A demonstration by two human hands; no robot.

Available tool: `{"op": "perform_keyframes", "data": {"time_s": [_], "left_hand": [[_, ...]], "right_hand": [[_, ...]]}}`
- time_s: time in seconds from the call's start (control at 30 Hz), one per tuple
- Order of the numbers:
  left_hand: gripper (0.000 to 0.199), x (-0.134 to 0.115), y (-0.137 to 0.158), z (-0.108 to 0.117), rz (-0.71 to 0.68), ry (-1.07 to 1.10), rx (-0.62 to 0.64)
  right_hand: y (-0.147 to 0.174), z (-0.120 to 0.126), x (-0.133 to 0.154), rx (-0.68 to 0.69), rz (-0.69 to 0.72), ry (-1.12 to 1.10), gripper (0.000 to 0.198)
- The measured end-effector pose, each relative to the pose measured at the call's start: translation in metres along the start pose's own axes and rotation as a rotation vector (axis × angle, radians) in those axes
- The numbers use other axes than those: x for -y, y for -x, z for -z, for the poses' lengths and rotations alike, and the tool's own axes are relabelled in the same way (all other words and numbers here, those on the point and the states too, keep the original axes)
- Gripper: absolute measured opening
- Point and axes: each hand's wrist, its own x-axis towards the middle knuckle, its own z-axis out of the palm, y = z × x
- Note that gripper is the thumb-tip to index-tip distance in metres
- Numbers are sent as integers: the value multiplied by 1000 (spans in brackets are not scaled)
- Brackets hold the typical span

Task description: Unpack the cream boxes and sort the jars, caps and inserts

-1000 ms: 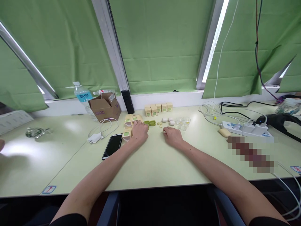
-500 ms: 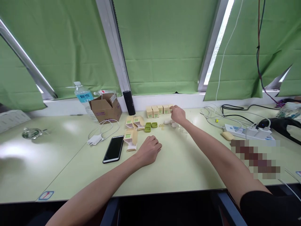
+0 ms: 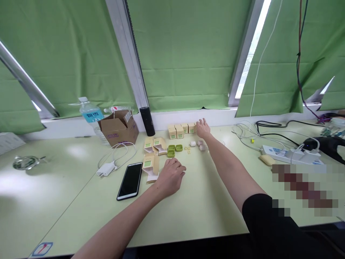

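The right hand point(image 3: 203, 128) reaches to the upper middle of the frame, at the right end of a row of small cartons point(image 3: 179, 132) standing on the worktop point(image 3: 202, 212) near the white wall. The row's long axis runs left to right across the picture, so the cartons lie directly left of this hand; a sliver of pale card shows at its left edge, but I cannot tell whether the fingers are closed on it. The left hand point(image 3: 171, 175) lies lower, just below centre, its fingers loosely curled and its underside hidden, so whether it holds anything cannot be told. The row is up the frame from it, and the right hand is clearly the nearer of the two. Between the left hand and the row sit three green cups point(image 3: 170, 153), with tiny yellowish pieces point(image 3: 188, 152) to their right and small whitish cylinders point(image 3: 193, 144) beyond those. Opened cartons point(image 3: 147, 164) lie left of the left hand, beside a dark-screened phone point(image 3: 129, 181).
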Motion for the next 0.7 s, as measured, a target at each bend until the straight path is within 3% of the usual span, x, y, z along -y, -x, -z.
{"op": "perform_keyframes", "data": {"time_s": [0.2, 0.5, 0.7], "left_hand": [[20, -5, -3, -2, -15, 15, -24], [20, -4, -5, -3, -1, 34, -30], [21, -5, -2, -3, 27, 69, -12]], "right_hand": [[-1, -2, -4, 11, 51, 11, 51], [9, 0, -6, -14, 6, -18, 46], [21, 18, -5, -50, -8, -53, 48]]}}
